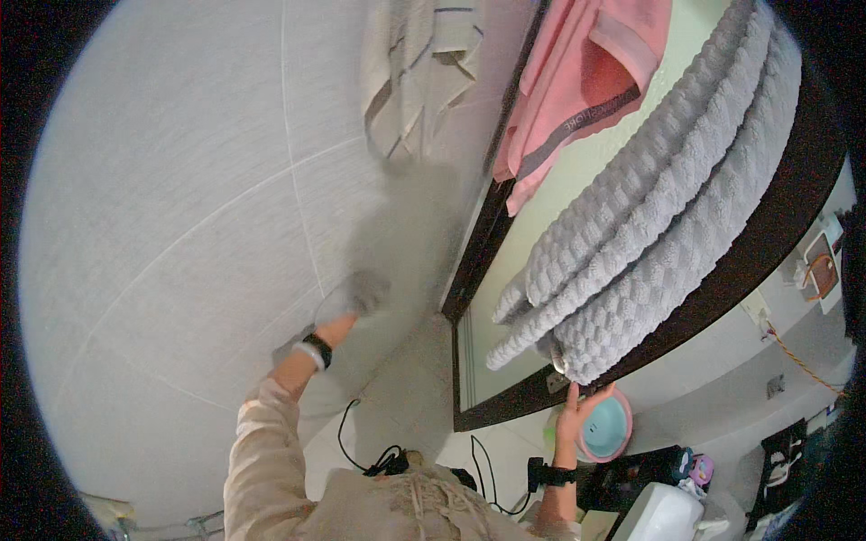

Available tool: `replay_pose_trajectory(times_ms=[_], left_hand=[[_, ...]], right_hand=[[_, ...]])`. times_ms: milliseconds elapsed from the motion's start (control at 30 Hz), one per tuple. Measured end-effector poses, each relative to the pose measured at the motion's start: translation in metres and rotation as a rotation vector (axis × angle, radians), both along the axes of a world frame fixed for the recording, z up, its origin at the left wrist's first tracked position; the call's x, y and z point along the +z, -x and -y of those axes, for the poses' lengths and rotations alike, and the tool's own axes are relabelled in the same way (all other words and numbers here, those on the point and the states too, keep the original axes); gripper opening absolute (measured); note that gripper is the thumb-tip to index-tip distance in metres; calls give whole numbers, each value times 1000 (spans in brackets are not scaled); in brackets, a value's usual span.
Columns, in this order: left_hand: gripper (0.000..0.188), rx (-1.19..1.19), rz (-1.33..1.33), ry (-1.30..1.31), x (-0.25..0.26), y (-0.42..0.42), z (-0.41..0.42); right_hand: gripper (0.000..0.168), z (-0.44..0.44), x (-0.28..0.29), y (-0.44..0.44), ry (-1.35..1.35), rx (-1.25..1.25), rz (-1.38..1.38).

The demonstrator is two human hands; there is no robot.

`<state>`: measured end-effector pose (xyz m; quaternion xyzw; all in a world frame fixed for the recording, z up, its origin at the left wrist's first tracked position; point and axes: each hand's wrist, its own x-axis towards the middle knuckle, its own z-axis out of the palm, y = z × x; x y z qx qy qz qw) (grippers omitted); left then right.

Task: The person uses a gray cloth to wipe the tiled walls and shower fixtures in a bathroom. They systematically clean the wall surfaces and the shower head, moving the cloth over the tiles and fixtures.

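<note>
My left hand (338, 329), with a dark band and a pale band at the wrist, is at the grey tiled wall (203, 257). A blurred grey wad (367, 291), perhaps a cloth, covers its fingers. On the other side, my right hand (580, 409) grips the lower edge of a dark-framed door (504, 416) with a frosted panel, its fingers straddling that edge. A ribbed grey towel (649, 223) hangs over the door just above this hand. Further up hangs a pink towel (575, 101) with a dark lettered band.
A pale cloth with dark lines (419, 74) shows by the wall above. Below the door stands a pink-rimmed blue basin (604, 429). Black cables (385, 461) are close to my body. A white container (662, 514) is at lower right, and a twisted cord (802, 365) hangs at right.
</note>
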<state>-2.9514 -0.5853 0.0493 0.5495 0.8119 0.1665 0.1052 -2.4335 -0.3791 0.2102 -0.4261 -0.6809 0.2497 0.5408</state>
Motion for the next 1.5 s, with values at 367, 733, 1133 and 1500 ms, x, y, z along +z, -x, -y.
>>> replay_pose_trajectory(times_ms=[367, 733, 1133, 1500], left_hand=[[24, 473, -502, 38, 302, -35, 133], [49, 504, -236, 76, 137, -105, 79], [45, 1135, -488, -754, 116, -96, 189], [44, 1248, -395, -754, 59, -170, 180]], right_hand=[[62, 4, 3, -1, -41, -5, -156], [85, -44, 10, -40, -730, 70, 333], [79, -114, -10, -31, -977, 252, 529], [68, -60, 2, 54, -916, 350, 554]])
